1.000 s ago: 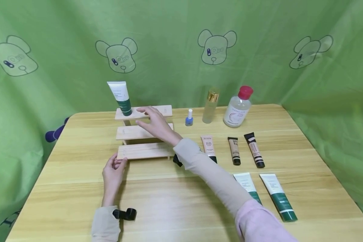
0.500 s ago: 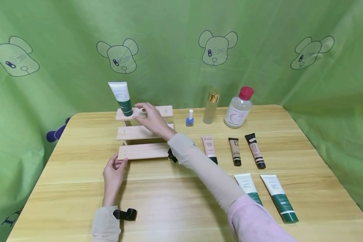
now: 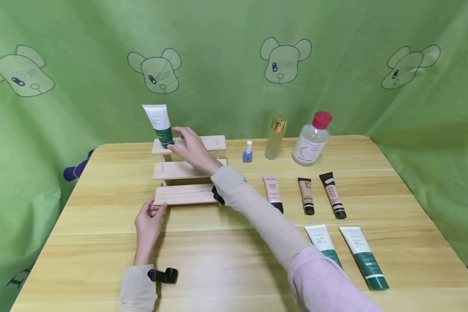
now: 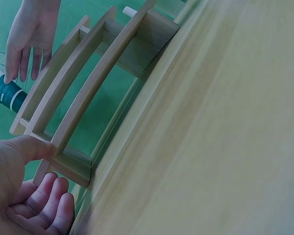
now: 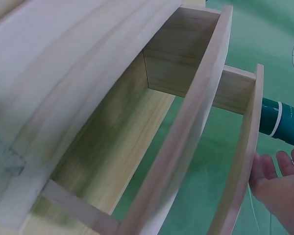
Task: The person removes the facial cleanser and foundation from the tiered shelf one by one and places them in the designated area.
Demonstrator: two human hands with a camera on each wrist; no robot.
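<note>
A three-step wooden display stand (image 3: pixel 187 195) stands toward the back left of the table. My left hand (image 3: pixel 149 223) grips the left end of its lowest step; in the left wrist view the thumb lies on top and the fingers curl below. On the left part of the top step a white and green squeeze tube (image 3: pixel 158 123) stands on its cap, leaning slightly left. Beside the tube's lower right side is my right hand (image 3: pixel 193 149), thumb and fingers spread apart. Its fingertips are at the tube's side; whether they touch it I cannot tell.
Right of the stand are a blue nail polish bottle (image 3: pixel 247 152), a gold-capped bottle (image 3: pixel 274 138) and a red-capped bottle (image 3: pixel 310 141). Several smaller tubes, including a BB cream tube (image 3: pixel 272 190), lie in front. Two white-green tubes (image 3: pixel 364 258) lie nearer. A green curtain (image 3: pixel 218 65) hangs behind.
My right hand has moved left along the top step to the tube's side. The left hand keeps its grip on the stand. The whole head view has shifted slightly.
</note>
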